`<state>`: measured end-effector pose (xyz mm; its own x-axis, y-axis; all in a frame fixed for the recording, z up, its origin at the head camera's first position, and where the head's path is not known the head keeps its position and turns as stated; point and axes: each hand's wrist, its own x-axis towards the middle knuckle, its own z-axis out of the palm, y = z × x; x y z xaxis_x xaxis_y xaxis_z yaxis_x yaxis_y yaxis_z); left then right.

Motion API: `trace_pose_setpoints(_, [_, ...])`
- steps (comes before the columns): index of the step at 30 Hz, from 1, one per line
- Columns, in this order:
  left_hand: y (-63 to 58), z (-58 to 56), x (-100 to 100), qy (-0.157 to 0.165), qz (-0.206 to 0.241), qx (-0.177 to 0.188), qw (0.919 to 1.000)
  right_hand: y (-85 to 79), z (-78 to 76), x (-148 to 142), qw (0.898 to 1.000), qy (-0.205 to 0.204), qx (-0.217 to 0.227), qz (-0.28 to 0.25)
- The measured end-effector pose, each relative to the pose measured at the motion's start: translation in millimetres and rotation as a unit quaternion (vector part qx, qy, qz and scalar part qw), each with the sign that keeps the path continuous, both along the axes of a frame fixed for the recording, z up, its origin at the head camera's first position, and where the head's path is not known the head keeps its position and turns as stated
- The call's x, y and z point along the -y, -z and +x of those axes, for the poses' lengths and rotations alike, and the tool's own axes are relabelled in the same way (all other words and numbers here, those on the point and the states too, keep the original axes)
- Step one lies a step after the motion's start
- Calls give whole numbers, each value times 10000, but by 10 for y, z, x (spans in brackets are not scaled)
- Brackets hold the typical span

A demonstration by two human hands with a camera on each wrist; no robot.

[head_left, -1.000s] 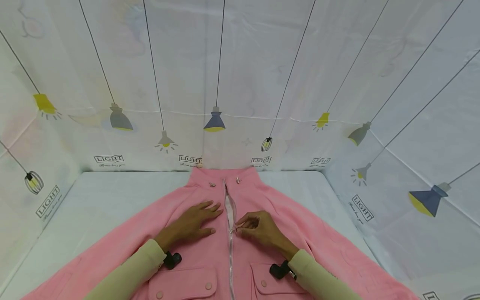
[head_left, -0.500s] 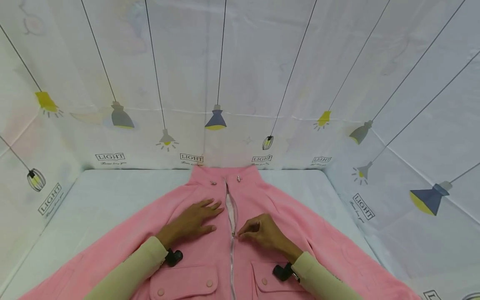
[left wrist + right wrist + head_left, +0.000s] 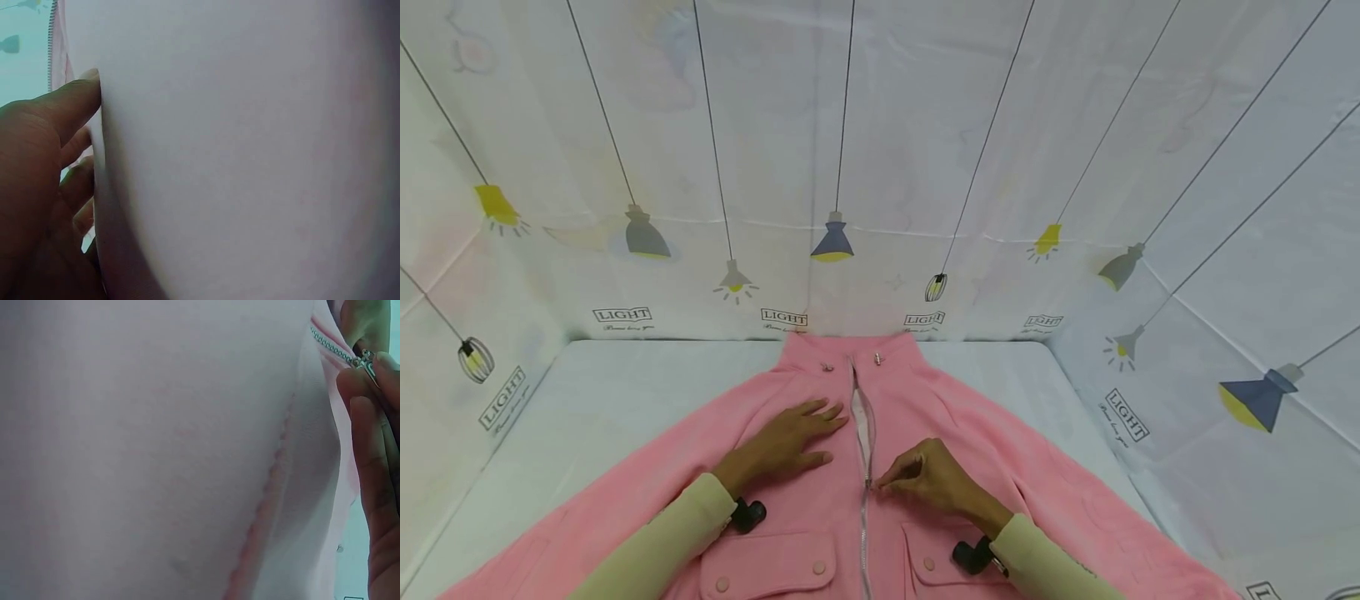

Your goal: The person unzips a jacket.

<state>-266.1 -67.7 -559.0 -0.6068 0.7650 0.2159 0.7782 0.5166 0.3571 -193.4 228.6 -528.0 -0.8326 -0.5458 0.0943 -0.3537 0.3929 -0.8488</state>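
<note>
A pink jacket (image 3: 820, 508) lies spread out with its collar toward the back wall. My left hand (image 3: 784, 444) rests with straight, spread fingers on the chest of the jacket, just left of the zipper (image 3: 864, 533). My right hand (image 3: 934, 481) pinches the zipper's metal pull tab (image 3: 369, 365) between thumb and finger, as the right wrist view shows. Above the slider the zipper gapes, and pale lining (image 3: 862, 421) shows through; below it the teeth are joined. In the left wrist view the left hand (image 3: 44, 162) lies against the cloth.
The white table (image 3: 647, 375) reaches back to a cloth wall (image 3: 895, 150) printed with lamps. Two flap pockets, the left one (image 3: 767, 562) and the right one (image 3: 958, 562), lie near the front. Small metal cord ends (image 3: 878, 358) sit at the collar.
My right hand has drawn the zipper slider a little way down toward the hem, lengthening the gap above it. My left hand has stayed in place.
</note>
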Motion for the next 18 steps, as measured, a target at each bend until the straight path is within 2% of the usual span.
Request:
trace_pose_setpoints(7, [-14, -10, 4, 12, 46, -89, 9999, -23, 33, -12, 9997, -230, 85, -22])
trace_pose_setpoints(13, [30, -32, 2, 55, 98, -45, 9999, -34, 91, -29, 9987, -449, 207, -104])
trace_pose_setpoints(18, [53, -49, -1, 30, 1, 41, 10000, -13, 123, -39, 9985, -429, 320, -146])
